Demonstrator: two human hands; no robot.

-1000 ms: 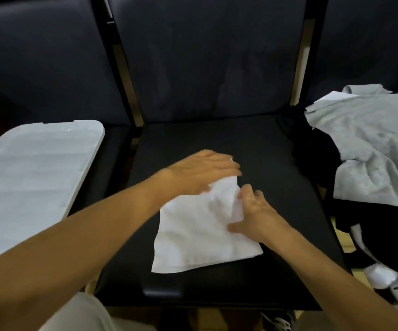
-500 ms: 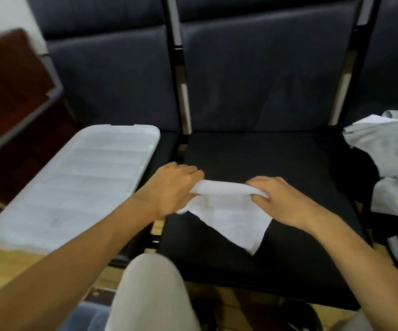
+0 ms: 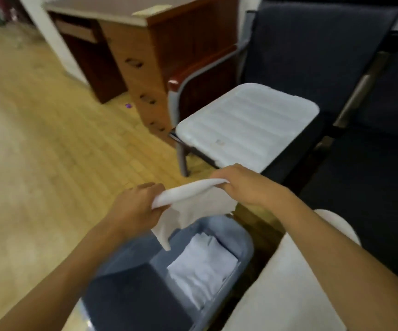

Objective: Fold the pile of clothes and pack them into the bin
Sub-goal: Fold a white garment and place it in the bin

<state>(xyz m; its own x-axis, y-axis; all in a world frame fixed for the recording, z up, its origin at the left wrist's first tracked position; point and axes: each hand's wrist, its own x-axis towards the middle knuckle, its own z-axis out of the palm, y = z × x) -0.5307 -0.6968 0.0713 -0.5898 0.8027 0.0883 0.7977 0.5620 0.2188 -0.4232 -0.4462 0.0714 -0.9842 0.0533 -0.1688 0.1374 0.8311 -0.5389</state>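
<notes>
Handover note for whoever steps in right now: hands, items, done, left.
Left hand: grips one end of the folded white cloth.
Right hand: grips the other end; the cloth hangs between them, above the bin on the floor.
Bin: open, with dark clothing on one side and folded white items on the other. Its lid lies on the chair seat.
Done: this cloth is folded and lifted over the bin.
Left: lower it in and release. The rest of the pile is out of view, so I cannot tell how much remains.
</notes>
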